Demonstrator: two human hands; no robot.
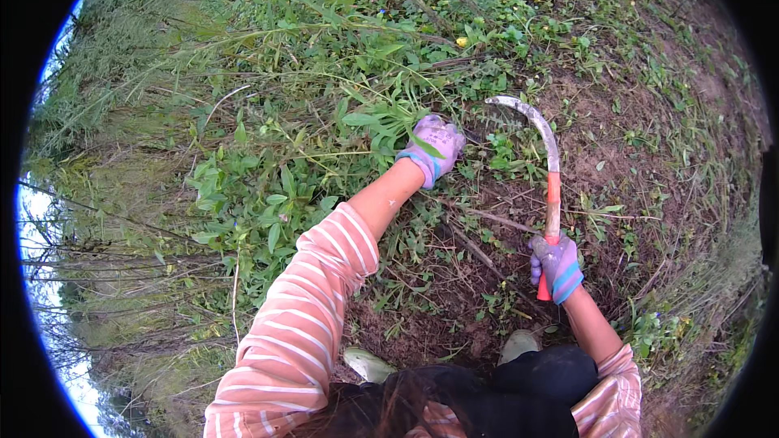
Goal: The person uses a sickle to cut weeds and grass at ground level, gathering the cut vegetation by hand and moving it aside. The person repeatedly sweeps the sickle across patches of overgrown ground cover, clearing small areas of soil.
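My right hand (557,264), in a purple glove with a blue striped cuff, is wrapped around the red and orange handle of a sickle (544,131). The curved blade is worn and whitish, and its tip points left, above the ground. My left hand (435,143), gloved alike, is closed around a bunch of green leafy weeds (386,118) at the edge of the growth. Long leaves stick out of the fist to the upper left. The stems inside the fist and their bases are hidden by the glove. The blade tip is a little right of my left hand, apart from it.
Dense weeds (261,194) and tall grass fill the left side. Reddish soil (584,115) with scattered cut stalks lies to the right. A woody stick (481,252) crosses the ground between my arms. Pale shoes (368,365) show below me, and a yellow flower (462,42) stands ahead.
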